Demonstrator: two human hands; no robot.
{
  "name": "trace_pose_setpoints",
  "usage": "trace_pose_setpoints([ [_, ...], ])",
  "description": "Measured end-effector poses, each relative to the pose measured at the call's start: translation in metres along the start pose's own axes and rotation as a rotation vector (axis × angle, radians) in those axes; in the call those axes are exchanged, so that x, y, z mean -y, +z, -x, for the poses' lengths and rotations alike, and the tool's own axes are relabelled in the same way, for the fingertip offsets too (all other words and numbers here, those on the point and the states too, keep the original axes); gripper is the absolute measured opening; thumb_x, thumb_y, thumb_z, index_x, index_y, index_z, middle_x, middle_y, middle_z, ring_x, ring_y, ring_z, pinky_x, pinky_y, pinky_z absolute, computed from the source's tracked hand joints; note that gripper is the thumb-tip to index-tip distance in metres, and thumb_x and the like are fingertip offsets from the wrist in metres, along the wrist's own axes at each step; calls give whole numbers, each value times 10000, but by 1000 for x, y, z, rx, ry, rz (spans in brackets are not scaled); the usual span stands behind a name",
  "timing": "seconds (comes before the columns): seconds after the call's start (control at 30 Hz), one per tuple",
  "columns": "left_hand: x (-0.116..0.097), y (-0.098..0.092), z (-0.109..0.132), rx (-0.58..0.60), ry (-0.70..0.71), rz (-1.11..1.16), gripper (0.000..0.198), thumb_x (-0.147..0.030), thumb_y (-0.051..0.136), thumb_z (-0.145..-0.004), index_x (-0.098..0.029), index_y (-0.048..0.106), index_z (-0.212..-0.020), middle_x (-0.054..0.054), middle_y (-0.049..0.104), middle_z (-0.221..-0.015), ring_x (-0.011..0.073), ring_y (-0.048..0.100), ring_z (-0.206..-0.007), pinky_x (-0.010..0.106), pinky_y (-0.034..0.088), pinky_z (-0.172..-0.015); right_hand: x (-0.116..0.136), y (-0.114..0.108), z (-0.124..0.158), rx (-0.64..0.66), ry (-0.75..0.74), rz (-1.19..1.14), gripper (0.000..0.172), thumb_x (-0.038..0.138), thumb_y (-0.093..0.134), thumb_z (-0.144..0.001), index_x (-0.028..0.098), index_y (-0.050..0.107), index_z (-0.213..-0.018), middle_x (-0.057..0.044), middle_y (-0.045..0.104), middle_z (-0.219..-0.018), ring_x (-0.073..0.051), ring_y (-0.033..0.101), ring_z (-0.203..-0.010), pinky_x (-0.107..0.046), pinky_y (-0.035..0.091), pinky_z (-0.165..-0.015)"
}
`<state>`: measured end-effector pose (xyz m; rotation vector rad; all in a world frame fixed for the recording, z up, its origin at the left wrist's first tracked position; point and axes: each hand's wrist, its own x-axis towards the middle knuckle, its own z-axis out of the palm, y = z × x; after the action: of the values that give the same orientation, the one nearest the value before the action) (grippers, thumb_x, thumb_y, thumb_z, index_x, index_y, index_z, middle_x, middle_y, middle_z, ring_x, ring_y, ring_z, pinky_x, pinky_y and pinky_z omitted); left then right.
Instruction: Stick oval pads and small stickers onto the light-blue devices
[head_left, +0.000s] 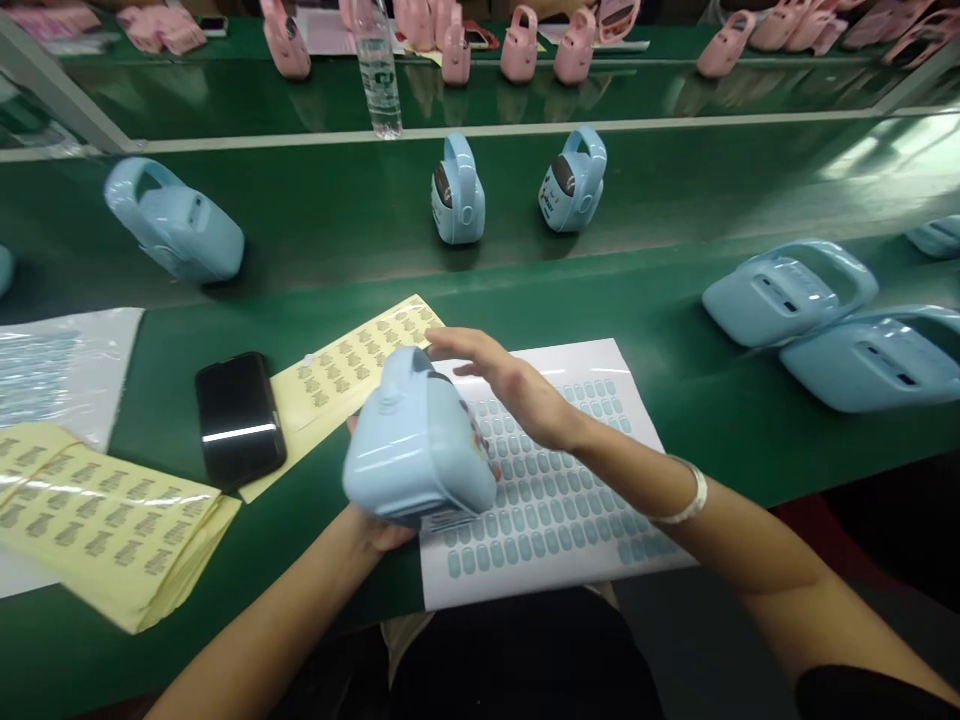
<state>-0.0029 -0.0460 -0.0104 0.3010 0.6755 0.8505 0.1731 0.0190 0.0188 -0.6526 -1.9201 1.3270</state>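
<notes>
A light blue plastic device with a carrying handle (pixel 420 450) is held tilted above the table by my left hand (pixel 382 530), whose fingers lie under and behind it. My right hand (pixel 517 390) is raised just beyond and to the right of the device, fingers stretched out toward its handle, with nothing seen in it. Under the device and my right hand lies a white sheet with rows of small pale blue oval stickers (pixel 540 500). A yellow sheet of printed labels (pixel 352 360) lies behind the device, to the left.
A black phone (pixel 240 420) and folded yellow label sheets (pixel 105 520) lie at left. More blue devices stand behind (pixel 459 200) and at right (pixel 787 295). A water bottle (pixel 379 80) and pink devices (pixel 519 50) stand along the far shelf.
</notes>
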Motion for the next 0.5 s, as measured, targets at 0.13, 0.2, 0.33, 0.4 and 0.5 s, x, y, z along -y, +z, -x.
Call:
trace_pose_setpoints([
  [0.13, -13, -9, 5, 126, -77, 94, 669, -593, 656, -654, -234, 517, -1202, 140, 637, -1076, 318, 654, -908, 336, 545, -592, -24, 20, -53, 98, 293, -209, 374, 461, 432, -923, 168, 492, -1147, -37, 585, -910, -130, 567, -790, -226, 478, -617],
  [0.2, -18, -11, 6, 131, -8, 160, 713, -610, 580, -710, -244, 425, -1303, 148, 596, -1170, 316, 616, -1017, 310, 534, -608, -21, 31, -81, 62, 346, -239, 213, 334, 444, -938, 154, 530, -1011, 30, 522, -715, -76, 495, -603, -178, 414, -535],
  [0.33, -27, -10, 1, 11, 257, 383, 702, -644, 374, -812, -190, 348, -1347, 164, 497, -1307, 291, 488, -1209, 362, 504, -820, 9, 34, -145, -57, 267, -41, 162, 291, 562, -879, 166, 543, -981, 77, 474, -671, -39, 412, -509, -145, 386, -489],
  [0.4, -31, -9, -2, -65, 319, 457, 680, -676, 308, -825, -178, 407, -1277, 166, 511, -1280, 284, 509, -1179, 377, 498, -825, 21, 31, -180, -151, 224, 121, 247, 313, 604, -852, 171, 534, -1041, 71, 506, -731, -37, 456, -557, -134, 421, -522],
  [0.5, -35, -12, -5, -139, 329, 441, 538, -600, 318, -872, -175, 482, -1157, 144, 554, -1206, 251, 592, -1026, 346, 504, -742, 17, 27, -226, -256, 209, 267, 291, 275, 586, -872, 154, 507, -1126, 10, 570, -915, -77, 557, -722, -189, 493, -631],
])
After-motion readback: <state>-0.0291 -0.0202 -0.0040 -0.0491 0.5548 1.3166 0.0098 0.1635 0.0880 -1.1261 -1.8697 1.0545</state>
